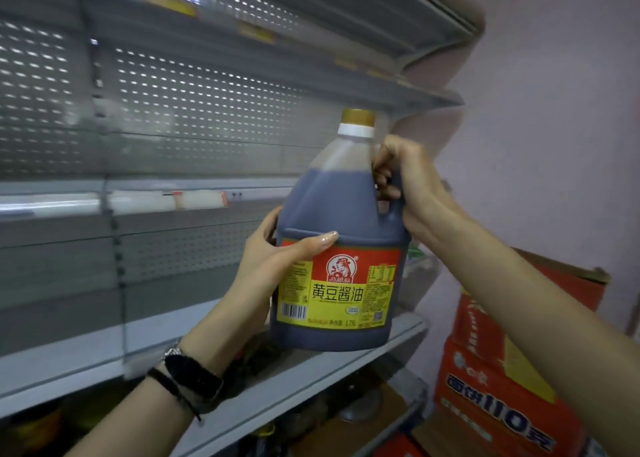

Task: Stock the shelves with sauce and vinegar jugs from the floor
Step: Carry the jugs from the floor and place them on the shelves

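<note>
a dark soy sauce jug (341, 249) is held upright in the air over the front edge of the lower shelf board (86, 352), toward that board's right end; its base looks clear of the board, though from this angle contact cannot be ruled out. the right hand (412, 186) is closed round the jug's moulded handle (396, 214), fingers curled through the loop, well above the board. the left hand (277, 259) grips the body from the side, thumb laid across the front at the top edge of the red and yellow label (337, 290) and the other fingers hidden behind, so both hands carry the jug. the jug's yellow cap (357, 117) with a white collar points up, high above the board, just under the next grey shelf (415, 100). dark liquid fills the jug up to its shoulder. a black wristband (194, 380) sits on the left wrist, over the board's front lip. behind and above the board stands a perforated grey back panel (194, 103), with a shelf rail carrying a white strip (166, 200) between (blurred, so its print cannot be read). to the right of the board's end, stacked red and orange cartons (491, 370) stand beside a pale pink wall (554, 110). below the board, dim shapes lie in shadow and cannot be made out.
</note>
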